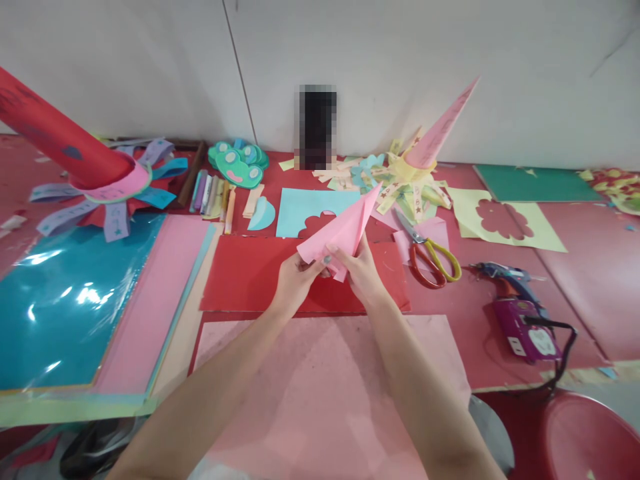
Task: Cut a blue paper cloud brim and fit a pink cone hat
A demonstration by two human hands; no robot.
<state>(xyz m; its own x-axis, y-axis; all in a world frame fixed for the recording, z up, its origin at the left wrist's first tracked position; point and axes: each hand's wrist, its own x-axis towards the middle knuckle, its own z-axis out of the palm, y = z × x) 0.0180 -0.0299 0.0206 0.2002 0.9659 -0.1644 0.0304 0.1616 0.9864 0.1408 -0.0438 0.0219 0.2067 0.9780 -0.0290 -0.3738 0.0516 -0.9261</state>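
A sheet of pink paper (340,230), rolled into a cone, is held between both hands above a red sheet (240,273). Its tip points up and to the right. My left hand (297,277) grips the lower left edge, the thumb on the near side and the other fingers partly hidden. On the lower right, my right hand (363,270) is closed on the cone with its thumb pressed against the paper. Behind the cone lies a light blue sheet (310,203) with a scalloped cut-out. Scissors (427,257) with one red and one yellow handle rest to the right.
A finished pink cone (443,130) on a yellow strip base stands back right, a red one (65,140) at left. A glue gun (515,277) and purple box (525,330) with a cable lie right. Markers (205,193), frog cut-outs (237,163) and coloured sheets (65,307) are left.
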